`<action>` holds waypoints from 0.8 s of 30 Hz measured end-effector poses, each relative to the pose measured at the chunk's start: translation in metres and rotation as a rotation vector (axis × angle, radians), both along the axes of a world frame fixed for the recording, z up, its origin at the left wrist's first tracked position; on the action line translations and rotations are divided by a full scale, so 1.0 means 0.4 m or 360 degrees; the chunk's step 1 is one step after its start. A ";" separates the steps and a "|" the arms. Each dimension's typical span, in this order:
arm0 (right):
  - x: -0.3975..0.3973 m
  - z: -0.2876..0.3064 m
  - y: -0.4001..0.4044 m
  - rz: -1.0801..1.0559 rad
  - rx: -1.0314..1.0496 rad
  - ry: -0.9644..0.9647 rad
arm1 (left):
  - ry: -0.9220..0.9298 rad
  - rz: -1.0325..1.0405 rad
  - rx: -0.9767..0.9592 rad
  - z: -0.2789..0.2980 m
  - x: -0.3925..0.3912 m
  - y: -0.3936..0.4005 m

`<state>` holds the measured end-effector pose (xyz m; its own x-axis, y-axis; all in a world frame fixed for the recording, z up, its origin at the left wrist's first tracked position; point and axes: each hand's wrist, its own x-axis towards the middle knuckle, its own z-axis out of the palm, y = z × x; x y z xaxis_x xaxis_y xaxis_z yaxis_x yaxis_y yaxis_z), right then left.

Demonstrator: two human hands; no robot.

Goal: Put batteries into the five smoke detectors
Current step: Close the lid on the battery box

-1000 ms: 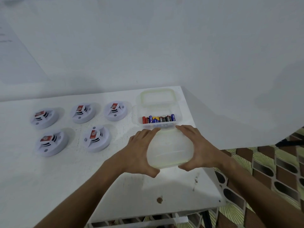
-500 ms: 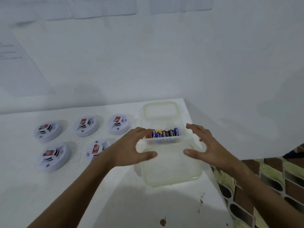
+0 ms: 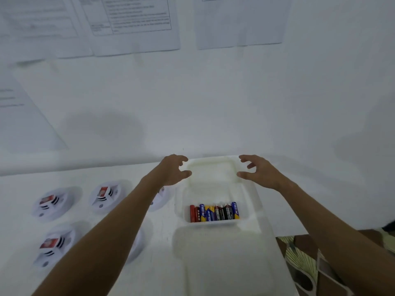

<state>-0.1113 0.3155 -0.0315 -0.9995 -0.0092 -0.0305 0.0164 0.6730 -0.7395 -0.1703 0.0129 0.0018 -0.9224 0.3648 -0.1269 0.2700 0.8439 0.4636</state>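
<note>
The lid (image 3: 222, 261), held by both hands a second ago, is now laid down at lower centre; the left hand (image 3: 174, 170) and right hand (image 3: 257, 171) are stretched, fingers spread, beside the far lid (image 3: 213, 169)

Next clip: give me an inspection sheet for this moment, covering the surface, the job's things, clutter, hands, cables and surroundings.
Surface: white table, set against a white wall.
Job's things: batteries lie in a row in an open clear container; five smoke detectors sit left of it, two partly hidden by the left arm.
Clutter: a clear lid lies in front of the container; another clear lid or tub lies behind it.
Hands: left hand and right hand flank the far clear piece, fingers curled, holding nothing; contact unclear.
Cables: nothing seen.
Surroundings: printed sheets on the wall; patterned floor at lower right.
</note>
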 end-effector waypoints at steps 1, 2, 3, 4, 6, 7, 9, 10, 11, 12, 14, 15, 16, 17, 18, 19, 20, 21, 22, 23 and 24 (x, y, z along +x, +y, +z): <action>-0.016 -0.012 0.004 0.0000 0.0022 -0.0049 | -0.0050 0.0014 -0.0016 -0.013 -0.016 0.007; -0.031 -0.026 0.007 0.0003 0.0029 -0.0099 | -0.0117 0.0029 -0.0029 -0.028 -0.031 0.014; -0.044 -0.036 0.009 0.0009 0.0023 -0.0150 | -0.0180 0.0039 -0.0051 -0.043 -0.045 0.022; -0.056 -0.045 0.010 0.0020 0.0014 -0.0197 | -0.0226 0.0043 -0.0086 -0.057 -0.058 0.030; -0.078 -0.058 0.010 0.0047 0.0018 -0.0249 | -0.0251 0.0043 -0.0173 -0.075 -0.078 0.049; -0.088 -0.064 0.011 0.0055 0.0032 -0.0251 | -0.0240 0.0048 -0.0197 -0.080 -0.087 0.057; -0.102 -0.072 0.013 0.0069 0.0058 -0.0242 | -0.0224 0.0081 -0.0219 -0.088 -0.102 0.068; -0.107 -0.075 0.012 0.0068 0.0051 -0.0238 | -0.0234 0.0100 -0.0219 -0.093 -0.108 0.069; -0.110 -0.079 0.011 0.0060 0.0029 -0.0229 | -0.0252 0.0118 -0.0210 -0.100 -0.113 0.069; -0.111 -0.084 0.010 0.0052 0.0004 -0.0214 | -0.0270 0.0135 -0.0194 -0.107 -0.118 0.068; -0.110 -0.095 0.009 0.0033 -0.0060 -0.0174 | -0.0277 0.0182 -0.0145 -0.119 -0.125 0.063; -0.110 -0.098 0.010 0.0018 -0.0102 -0.0149 | -0.0269 0.0209 -0.0100 -0.124 -0.127 0.060; -0.109 -0.101 0.009 0.0005 -0.0141 -0.0120 | -0.0256 0.0231 -0.0038 -0.126 -0.127 0.057; -0.110 -0.102 0.008 -0.0003 -0.0167 -0.0087 | -0.0239 0.0246 0.0031 -0.128 -0.126 0.055; -0.111 -0.104 0.006 -0.0006 -0.0181 -0.0057 | -0.0217 0.0257 0.0101 -0.131 -0.125 0.055; -0.114 -0.105 0.005 -0.0009 -0.0184 -0.0044 | -0.0193 0.0271 0.0149 -0.133 -0.123 0.055; -0.116 -0.105 0.001 -0.0015 -0.0185 -0.0053 | -0.0168 0.0282 0.0177 -0.135 -0.122 0.055; -0.117 -0.104 -0.002 -0.0022 -0.0186 -0.0079 | -0.0153 0.0291 0.0192 -0.136 -0.119 0.056; -0.118 -0.103 -0.004 -0.0026 -0.0190 -0.0109 | -0.0142 0.0298 0.0222 -0.137 -0.115 0.057; -0.118 -0.103 -0.004 -0.0022 -0.0191 -0.0124 | -0.0145 0.0310 0.0278 -0.139 -0.112 0.057; -0.118 -0.104 -0.003 -0.0014 -0.0191 -0.0123 | -0.0158 0.0326 0.0366 -0.141 -0.109 0.057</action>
<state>-0.1584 0.3143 -0.0731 -0.9943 -0.0087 -0.1066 0.0819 0.5795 -0.8108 -0.2141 0.0355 -0.0546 -0.9669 0.2022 -0.1559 0.0490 0.7459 0.6642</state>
